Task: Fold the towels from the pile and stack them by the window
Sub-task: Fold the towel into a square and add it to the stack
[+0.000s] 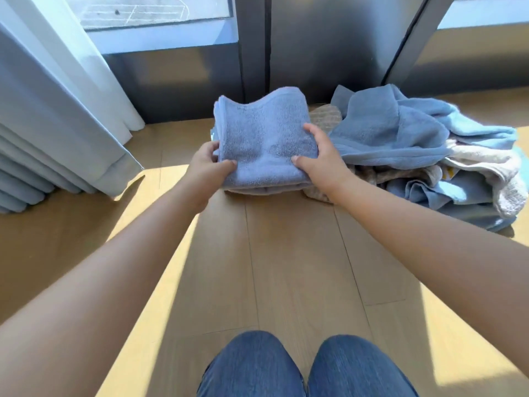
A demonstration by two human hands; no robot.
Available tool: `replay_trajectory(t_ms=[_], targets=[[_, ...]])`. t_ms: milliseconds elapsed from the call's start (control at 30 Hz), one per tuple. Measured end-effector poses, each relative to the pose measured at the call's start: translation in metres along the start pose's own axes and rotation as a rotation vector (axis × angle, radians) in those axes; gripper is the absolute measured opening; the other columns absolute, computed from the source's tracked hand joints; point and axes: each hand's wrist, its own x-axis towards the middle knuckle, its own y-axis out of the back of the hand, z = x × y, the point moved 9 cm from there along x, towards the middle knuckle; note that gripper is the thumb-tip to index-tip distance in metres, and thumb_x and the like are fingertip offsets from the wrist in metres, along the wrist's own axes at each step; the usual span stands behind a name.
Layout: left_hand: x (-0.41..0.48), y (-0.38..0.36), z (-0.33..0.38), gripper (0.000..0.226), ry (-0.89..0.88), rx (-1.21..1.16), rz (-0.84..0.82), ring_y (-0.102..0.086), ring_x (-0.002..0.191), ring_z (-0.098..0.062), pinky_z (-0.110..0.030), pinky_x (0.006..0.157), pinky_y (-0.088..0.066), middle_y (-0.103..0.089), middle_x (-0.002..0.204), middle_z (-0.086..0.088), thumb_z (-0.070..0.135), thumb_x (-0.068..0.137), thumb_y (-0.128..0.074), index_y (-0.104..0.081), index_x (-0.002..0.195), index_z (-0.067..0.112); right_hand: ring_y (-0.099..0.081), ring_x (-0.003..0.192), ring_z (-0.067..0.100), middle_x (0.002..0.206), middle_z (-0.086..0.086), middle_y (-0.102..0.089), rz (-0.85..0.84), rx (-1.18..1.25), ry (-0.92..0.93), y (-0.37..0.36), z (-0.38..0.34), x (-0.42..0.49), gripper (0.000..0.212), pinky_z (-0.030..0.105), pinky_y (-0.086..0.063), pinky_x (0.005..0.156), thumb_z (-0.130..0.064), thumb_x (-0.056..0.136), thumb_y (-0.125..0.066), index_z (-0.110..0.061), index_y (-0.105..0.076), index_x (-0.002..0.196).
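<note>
Close to the window [160, 15], on the wooden floor [286, 253], a folded blue towel [266, 138] sits over a low stack of folded towels [252, 192]; whether it rests on them I cannot tell. The left grip [210, 164] pinches its left near corner, thumb on top, and the right grip [320, 161] clasps its right edge likewise. Just right lies the loose pile [429, 156] of blue and beige towels. A curtain [57, 110] hangs at left.

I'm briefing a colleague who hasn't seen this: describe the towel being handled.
Find the dark window frame across the top. Below its middle post, the left hand and right hand grip a folded blue towel. Unlike the crumpled pile to its right, it is a neat square.
</note>
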Motion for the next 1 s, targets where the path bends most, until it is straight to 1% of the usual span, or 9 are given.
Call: replay_trajectory(t_ms=[100, 200, 367, 500, 600, 767, 833, 900, 1000], targets=[[0.032, 0.007, 0.007, 0.047, -0.006, 0.003, 0.019, -0.057, 0.101, -0.020, -0.031, 0.088, -0.050, -0.054, 0.116, -0.006, -0.001, 0.090, -0.050, -0.038, 0.134, 0.009, -0.037, 0.126, 0.013, 0.144, 0.001, -0.032, -0.006, -0.036, 0.014, -0.008, -0.007, 0.034, 0.060, 0.017, -0.030, 0.095, -0.008, 0.090, -0.053, -0.021, -0.027, 0.142], [0.059, 0.014, 0.003, 0.046, 0.005, 0.004, 0.043, -0.057, 0.101, -0.020, -0.033, 0.088, -0.049, -0.055, 0.115, -0.004, -0.001, 0.089, -0.050, -0.040, 0.133, 0.010, -0.035, 0.129, 0.015, 0.145, 0.001, -0.032, -0.016, -0.068, 0.017, -0.018, -0.003, 0.061, 0.060, 0.018, -0.030, 0.096, -0.009, 0.090, -0.053, -0.020, -0.026, 0.143], [0.094, 0.018, -0.016, 0.045, 0.037, 0.019, 0.064, -0.058, 0.108, -0.022, -0.038, 0.093, -0.050, -0.055, 0.120, -0.003, 0.001, 0.089, -0.050, -0.042, 0.132, 0.013, -0.036, 0.128, 0.014, 0.144, 0.001, -0.033, -0.008, -0.083, 0.007, -0.033, 0.013, 0.093, 0.060, 0.014, -0.029, 0.091, -0.008, 0.089, -0.054, -0.020, -0.027, 0.142], [0.105, 0.019, -0.051, 0.042, 0.150, 0.043, 0.098, -0.058, 0.109, -0.025, -0.042, 0.092, -0.051, -0.055, 0.122, -0.007, 0.010, 0.090, -0.053, -0.042, 0.131, 0.013, -0.036, 0.129, 0.017, 0.145, 0.003, -0.033, -0.036, -0.116, -0.056, -0.048, 0.043, 0.106, 0.060, 0.021, -0.032, 0.100, -0.013, 0.090, -0.054, -0.018, -0.026, 0.143], [0.104, 0.018, -0.078, 0.039, 0.175, 0.073, 0.156, -0.057, 0.111, -0.027, -0.043, 0.095, -0.049, -0.056, 0.124, -0.010, 0.016, 0.092, -0.050, -0.044, 0.130, 0.010, -0.033, 0.133, 0.020, 0.148, 0.005, -0.030, -0.084, -0.157, -0.097, -0.060, 0.065, 0.107, 0.061, 0.025, -0.028, 0.107, -0.018, 0.092, -0.052, -0.018, -0.022, 0.145], [0.107, 0.018, -0.076, 0.033, 0.071, 0.212, 0.239, -0.055, 0.106, -0.024, -0.033, 0.093, -0.044, -0.058, 0.121, -0.008, 0.021, 0.096, -0.042, -0.050, 0.127, 0.013, -0.028, 0.136, 0.019, 0.152, 0.004, -0.020, -0.070, -0.186, -0.091, -0.063, 0.075, 0.109, 0.062, 0.018, -0.021, 0.097, -0.022, 0.095, -0.047, -0.021, -0.014, 0.148], [0.107, 0.019, -0.071, 0.031, 0.060, 0.236, 0.252, -0.053, 0.101, -0.022, -0.031, 0.089, -0.043, -0.058, 0.120, -0.009, 0.021, 0.097, -0.039, -0.051, 0.124, 0.011, -0.027, 0.137, 0.018, 0.152, 0.004, -0.020, -0.058, -0.196, -0.081, -0.062, 0.073, 0.108, 0.060, 0.020, -0.022, 0.103, -0.023, 0.096, -0.045, -0.020, -0.014, 0.148], [0.106, 0.021, -0.067, 0.033, 0.060, 0.283, 0.261, -0.053, 0.104, -0.025, -0.032, 0.087, -0.042, -0.056, 0.122, -0.011, 0.024, 0.098, -0.034, -0.050, 0.122, 0.007, -0.028, 0.136, 0.019, 0.151, 0.005, -0.024, -0.046, -0.218, -0.076, -0.059, 0.069, 0.105, 0.056, 0.026, -0.022, 0.109, -0.024, 0.097, -0.042, -0.019, -0.017, 0.147], [0.096, 0.028, -0.058, 0.041, 0.067, 0.433, 0.294, -0.044, 0.120, -0.032, -0.039, 0.098, -0.036, -0.046, 0.130, -0.017, 0.028, 0.099, -0.028, -0.038, 0.131, 0.003, -0.034, 0.133, 0.022, 0.146, 0.008, -0.033, 0.017, -0.273, -0.090, -0.040, 0.066, 0.101, 0.051, 0.035, -0.027, 0.112, -0.023, 0.097, -0.037, -0.019, -0.023, 0.146]])
